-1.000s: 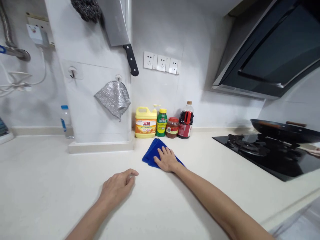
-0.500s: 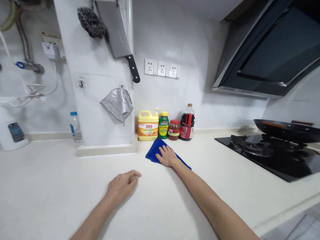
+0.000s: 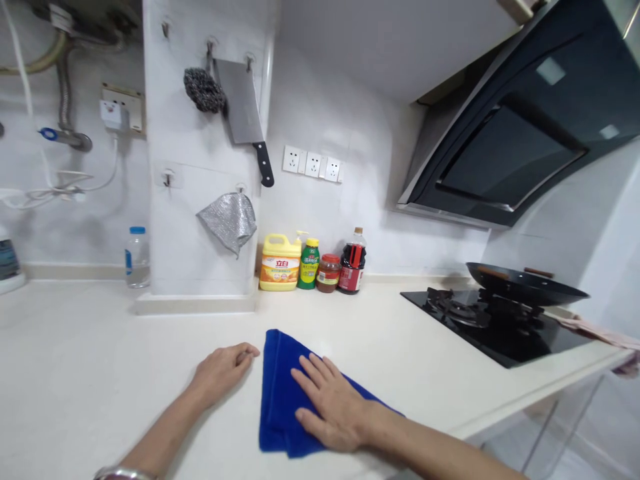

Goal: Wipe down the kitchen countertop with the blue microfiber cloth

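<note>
A folded blue cloth (image 3: 283, 393) lies on the white countertop (image 3: 75, 373) in front of me. My right hand (image 3: 333, 407) rests flat on it, palm down, fingers spread and stretched out. Part of the cloth is covered by that hand and forearm. To the left of the cloth, my left hand (image 3: 223, 370) lies on the counter, fingers curled in and thumb close to the index finger. It appears to hold nothing and is apart from the cloth.
By the wall stand a yellow detergent jug (image 3: 280, 263), a green bottle (image 3: 309, 265), a red-lidded jar (image 3: 329, 274) and a dark sauce bottle (image 3: 352, 263). A wok (image 3: 525, 285) sits on the gas stove (image 3: 480, 333) at right. A cleaver (image 3: 243, 103) hangs on the pillar.
My right hand has drawn the blue cloth back towards me, away from the bottles, and more of the cloth shows. My left hand stays on the counter. The camera view has shifted.
</note>
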`<action>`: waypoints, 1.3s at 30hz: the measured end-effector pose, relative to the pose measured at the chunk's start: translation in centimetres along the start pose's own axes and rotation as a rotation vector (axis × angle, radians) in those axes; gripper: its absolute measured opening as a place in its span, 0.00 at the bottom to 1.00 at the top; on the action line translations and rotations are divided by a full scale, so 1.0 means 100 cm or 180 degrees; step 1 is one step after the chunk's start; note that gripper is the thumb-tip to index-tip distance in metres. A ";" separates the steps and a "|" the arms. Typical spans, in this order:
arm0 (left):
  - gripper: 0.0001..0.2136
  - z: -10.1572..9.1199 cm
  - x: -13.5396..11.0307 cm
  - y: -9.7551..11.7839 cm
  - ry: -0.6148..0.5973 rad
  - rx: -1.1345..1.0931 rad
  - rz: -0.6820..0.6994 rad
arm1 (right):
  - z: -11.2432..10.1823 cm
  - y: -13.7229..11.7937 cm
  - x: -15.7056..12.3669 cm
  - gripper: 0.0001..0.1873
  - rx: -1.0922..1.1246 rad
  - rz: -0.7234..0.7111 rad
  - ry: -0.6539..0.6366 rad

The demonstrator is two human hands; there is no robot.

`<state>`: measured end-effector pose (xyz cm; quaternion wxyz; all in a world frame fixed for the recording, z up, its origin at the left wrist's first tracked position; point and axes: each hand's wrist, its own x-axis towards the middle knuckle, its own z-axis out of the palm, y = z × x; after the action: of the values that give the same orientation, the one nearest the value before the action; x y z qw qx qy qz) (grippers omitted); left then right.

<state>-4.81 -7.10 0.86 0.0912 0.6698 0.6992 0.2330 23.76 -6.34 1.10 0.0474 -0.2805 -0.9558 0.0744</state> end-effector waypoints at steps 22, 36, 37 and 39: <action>0.22 0.001 0.000 0.017 0.0031 0.0109 -0.0624 | 0.001 0.052 0.203 0.42 -0.0144 0.0901 0.0017; 0.27 -0.004 -0.002 0.001 0.0667 -0.0991 -0.0258 | -0.004 0.042 0.170 0.41 -0.0152 0.0709 -0.0027; 0.27 -0.005 -0.003 0.001 0.0698 -0.1004 -0.0217 | -0.004 0.039 0.156 0.41 -0.0149 0.0621 -0.0020; 0.27 -0.007 -0.004 0.002 0.0697 -0.0939 -0.0150 | -0.005 0.035 0.123 0.41 -0.0130 0.0444 0.0006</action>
<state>-4.93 -7.59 1.47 0.1171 0.6032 0.6787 0.4023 15.30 3.29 1.58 0.0373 -0.3473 -0.9352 0.0577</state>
